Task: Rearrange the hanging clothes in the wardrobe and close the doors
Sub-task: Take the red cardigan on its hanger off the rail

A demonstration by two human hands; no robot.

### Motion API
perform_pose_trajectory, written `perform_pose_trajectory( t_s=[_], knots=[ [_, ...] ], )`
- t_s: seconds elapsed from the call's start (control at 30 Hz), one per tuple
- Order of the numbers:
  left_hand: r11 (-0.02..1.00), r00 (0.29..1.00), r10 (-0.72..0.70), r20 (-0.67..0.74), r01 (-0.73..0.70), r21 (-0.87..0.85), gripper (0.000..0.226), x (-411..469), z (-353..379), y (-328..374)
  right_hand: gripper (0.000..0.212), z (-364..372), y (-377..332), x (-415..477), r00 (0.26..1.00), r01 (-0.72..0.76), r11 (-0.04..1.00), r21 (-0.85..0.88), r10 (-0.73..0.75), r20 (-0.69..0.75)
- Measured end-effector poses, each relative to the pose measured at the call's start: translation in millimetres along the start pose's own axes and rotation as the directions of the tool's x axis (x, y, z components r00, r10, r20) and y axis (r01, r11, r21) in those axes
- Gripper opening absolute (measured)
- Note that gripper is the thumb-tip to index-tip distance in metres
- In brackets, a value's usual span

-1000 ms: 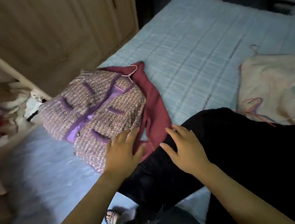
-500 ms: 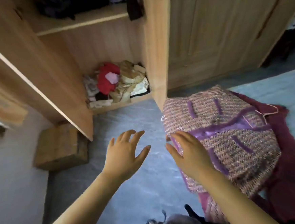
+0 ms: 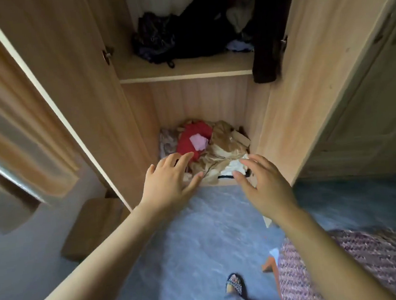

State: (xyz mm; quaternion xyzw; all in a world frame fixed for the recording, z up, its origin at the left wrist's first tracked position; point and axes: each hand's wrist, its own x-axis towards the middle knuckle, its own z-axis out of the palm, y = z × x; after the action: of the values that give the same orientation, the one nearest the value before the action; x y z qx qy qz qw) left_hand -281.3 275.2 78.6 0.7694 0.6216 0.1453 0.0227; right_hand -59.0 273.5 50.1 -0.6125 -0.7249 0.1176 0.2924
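Wardrobe (image 3: 200,100) open, hands (image 3: 168,183) spread before it

Wardrobe bay (image 3: 200,100) open between left door (image 3: 68,77) and right door (image 3: 318,93), shelf (image 3: 186,76) crossing mid-height, clothes heap (image 3: 223,152) filling bottom compartment, floor (image 3: 198,232) open in front

The floor (image 3: 194,240) is a mottled greyish-blue, and the wall (image 3: 19,270) on the left is plain pale grey, with a low wooden box (image 3: 92,229) sitting on the floor right against it, just beside the open left door (image 3: 51,78). The wardrobe (image 3: 200,102) is all light wood-grain, with one shelf (image 3: 186,76) across the inside and a closed panelled door (image 3: 368,124) in the same wood next to it on the right. Light's soft and even down low, way dimmer up above the shelf.
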Motion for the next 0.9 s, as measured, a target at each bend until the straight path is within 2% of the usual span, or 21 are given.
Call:
perform_pose_trajectory(
  t_s=[0.1, 0.33, 0.47, 0.57, 0.73, 0.9],
  knots=[
    [1.000, 0.999, -0.023, -0.049, 0.024, 0.016, 0.072, 95.8, -17.6, -10.4, 0.060, -15.0, 3.8, 105.2, 0.997, 0.072, 0.997, -0.011, -0.072, -0.022],
    [0.999, 0.973, -0.026, -0.231, 0.032, 0.023, 0.062, 294.6, -78.3, -37.3, 0.053, -56.9, -20.7, 327.6, 0.963, 0.247, 0.969, -0.019, -0.248, -0.109],
    [1.000, 0.952, 0.030, -0.306, -0.025, 0.018, 0.060, 403.9, -120.3, -56.6, 0.053, -79.4, -43.6, 446.3, 0.910, 0.353, 0.930, -0.101, -0.366, -0.193],
    [0.994, 0.924, 0.105, -0.367, -0.093, 0.049, 0.058, 488.2, -152.3, -70.4, 0.050, -109.7, -61.5, 534.1, 0.843, 0.399, 0.897, -0.187, -0.440, -0.309],
    [0.967, 0.875, 0.251, -0.414, -0.244, 0.072, 0.061, 621.8, -207.2, -84.0, 0.045, -178.0, -90.9, 658.1, 0.729, 0.369, 0.858, -0.358, -0.506, -0.461],
    [0.934, 0.777, 0.341, -0.530, -0.342, 0.100, 0.062, 746.2, -264.2, -74.4, 0.045, -246.7, -110.8, 761.3, 0.643, 0.262, 0.834, -0.486, -0.526, -0.557]
  ],
)
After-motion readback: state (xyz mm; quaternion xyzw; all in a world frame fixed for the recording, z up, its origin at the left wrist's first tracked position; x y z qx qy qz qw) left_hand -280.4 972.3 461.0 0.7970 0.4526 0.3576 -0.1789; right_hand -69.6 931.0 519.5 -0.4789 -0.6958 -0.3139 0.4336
